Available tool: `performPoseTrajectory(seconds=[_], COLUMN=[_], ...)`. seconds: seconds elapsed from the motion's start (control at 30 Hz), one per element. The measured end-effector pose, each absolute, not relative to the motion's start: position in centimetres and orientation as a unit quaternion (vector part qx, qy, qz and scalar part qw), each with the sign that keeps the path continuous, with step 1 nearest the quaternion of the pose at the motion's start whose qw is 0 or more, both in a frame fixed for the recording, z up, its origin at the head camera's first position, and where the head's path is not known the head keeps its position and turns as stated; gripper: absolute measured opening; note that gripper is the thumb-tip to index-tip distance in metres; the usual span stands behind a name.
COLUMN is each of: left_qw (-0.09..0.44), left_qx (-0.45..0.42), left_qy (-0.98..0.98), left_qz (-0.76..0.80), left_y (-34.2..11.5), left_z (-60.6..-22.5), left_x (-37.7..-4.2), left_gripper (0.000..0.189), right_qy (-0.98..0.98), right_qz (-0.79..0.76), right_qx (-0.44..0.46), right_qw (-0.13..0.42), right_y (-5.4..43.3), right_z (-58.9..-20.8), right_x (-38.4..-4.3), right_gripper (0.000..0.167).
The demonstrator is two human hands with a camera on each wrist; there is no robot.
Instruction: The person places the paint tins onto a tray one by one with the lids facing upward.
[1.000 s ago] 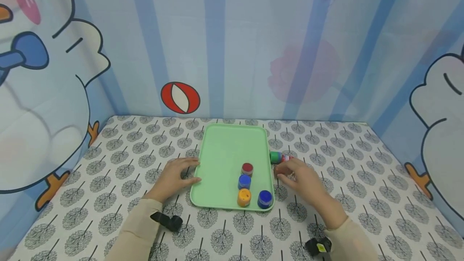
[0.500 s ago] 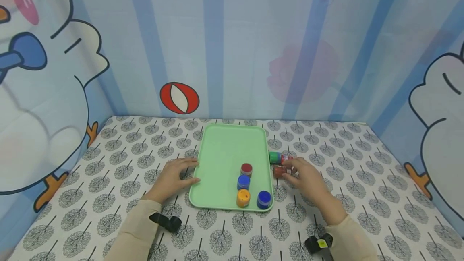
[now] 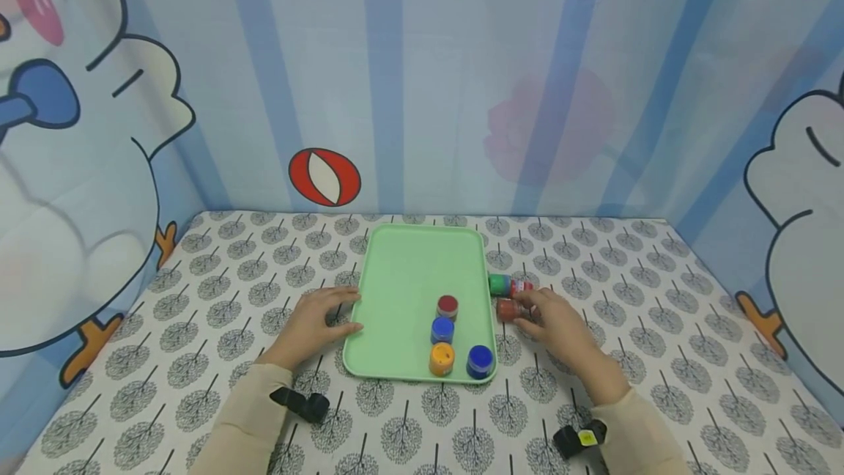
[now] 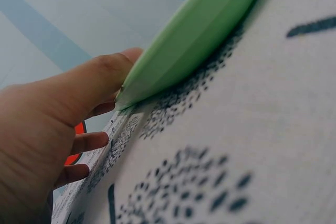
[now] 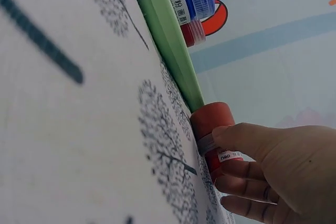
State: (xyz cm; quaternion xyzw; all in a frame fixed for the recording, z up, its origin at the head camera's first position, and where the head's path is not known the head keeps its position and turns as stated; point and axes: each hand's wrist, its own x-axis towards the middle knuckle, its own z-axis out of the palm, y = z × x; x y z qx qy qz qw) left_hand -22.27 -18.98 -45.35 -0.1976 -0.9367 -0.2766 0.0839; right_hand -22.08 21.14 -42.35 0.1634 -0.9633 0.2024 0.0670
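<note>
My left hand [image 3: 316, 325] rests against the left rim of a light green tray [image 3: 402, 270], thumb and fingertips touching the edge. In the left wrist view, the thumb lies on the tray's corner and the other fingers hang loose. My right hand [image 3: 560, 328] holds a red paint jar [image 3: 508, 310] lying on its side by the tray's right rim. The right wrist view shows the thumb on the jar [image 5: 212, 116], with fingers curled at its other side. Just beyond lies a green-capped jar [image 3: 500, 284], end to end with a pinkish-red jar [image 3: 519, 286].
Inside the tray stand a dark red-capped jar [image 3: 447, 306], a blue jar [image 3: 442, 330], an orange jar [image 3: 442, 359] and a dark blue jar [image 3: 479, 362]. A tree-print cloth [image 3: 264, 270] covers the table. A printed curtain [image 3: 435, 94] hangs behind it.
My right hand has shifted slightly right and loosened its cover over the red jar, showing more of it. The left hand and the tray keep their places.
</note>
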Motion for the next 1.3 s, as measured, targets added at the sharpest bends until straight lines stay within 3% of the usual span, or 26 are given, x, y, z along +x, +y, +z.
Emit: performPoseTrajectory(seconds=[0.5, 0.9, 1.3], left_qw=[0.079, 0.078, 0.08], left_qx=[-0.194, -0.193, -0.195], left_qy=[-0.937, -0.937, -0.936], left_qz=[-0.28, -0.28, -0.281], left_y=[-19.03, -18.89, -18.89], left_z=[-45.41, -45.13, -45.18], left_x=[-22.29, -22.17, -22.22], left_gripper=[0.053, 0.053, 0.052], right_qy=[-0.958, -0.954, -0.954], right_qz=[0.24, 0.241, 0.228], right_qx=[0.15, 0.156, 0.16], right_qw=[0.044, 0.088, 0.114], right_y=[20.78, 20.94, 20.89], right_z=[-42.62, -42.72, -42.51], right_x=[-22.21, -21.96, -21.7], right_gripper=[0.03, 0.024, 0.029])
